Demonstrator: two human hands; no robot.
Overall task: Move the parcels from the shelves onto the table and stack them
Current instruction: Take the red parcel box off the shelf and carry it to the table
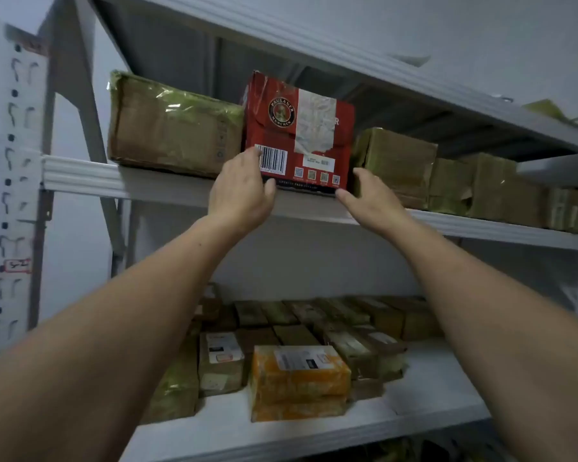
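A red carton with a round emblem and a barcode (299,135) stands on the upper shelf (80,176), between taped brown parcels. My left hand (241,191) lies against the carton's lower left corner, fingers over the barcode edge. At the carton's lower right corner is my right hand (369,195), with its fingers round the right side and its thumb under the bottom edge. Both arms reach up from below. The table is out of view.
A large brown parcel (174,128) sits left of the carton, and smaller brown parcels (397,158) run off to the right. The lower shelf (431,391) carries several small parcels and an orange one (297,381). A perforated white upright (12,195) stands at the left.
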